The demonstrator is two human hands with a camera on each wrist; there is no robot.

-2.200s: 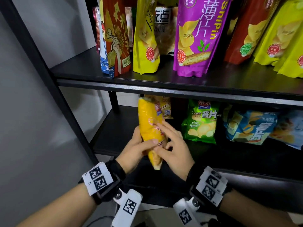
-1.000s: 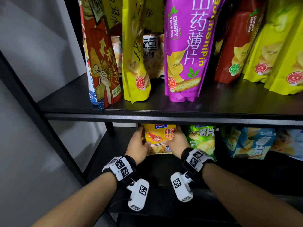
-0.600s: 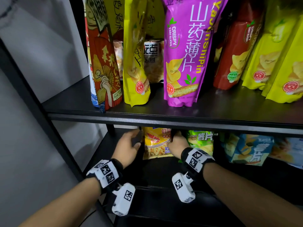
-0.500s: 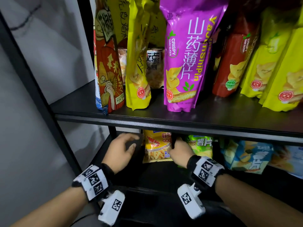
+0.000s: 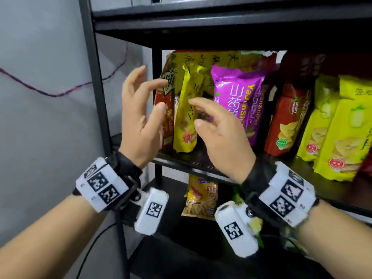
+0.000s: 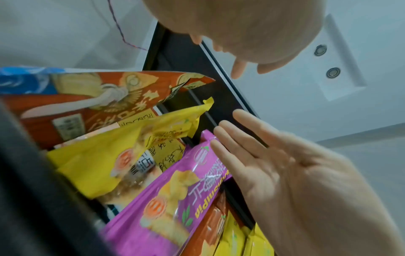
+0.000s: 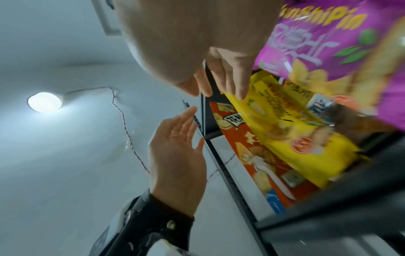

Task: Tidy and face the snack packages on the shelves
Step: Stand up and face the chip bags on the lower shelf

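Both hands are raised in front of the upper shelf (image 5: pixel 291 168), fingers spread and holding nothing. My left hand (image 5: pixel 153 93) hovers before the red-orange snack bag (image 5: pixel 167 117) at the row's left end. My right hand (image 5: pixel 194 112) reaches to the narrow yellow bag (image 5: pixel 186 125), which stands turned edge-on; I cannot tell if the fingers touch it. A purple yam-slice bag (image 5: pixel 237 97) stands just right of it. In the wrist views the left hand (image 6: pixel 238 69) and right hand (image 7: pixel 219 83) are open above the yellow bag (image 7: pixel 295 129).
Further right on the upper shelf stand a red bag (image 5: pixel 285 125) and yellow bags (image 5: pixel 342 137). A yellow shrimp-snack bag (image 5: pixel 201 198) stands facing front on the lower shelf. The black shelf post (image 5: pixel 94 77) rises left of my left hand, against a grey wall.
Both hands let go of the yellow shrimp-snack bag on the lower shelf and rose to the upper shelf. That bag stays standing, front outward.
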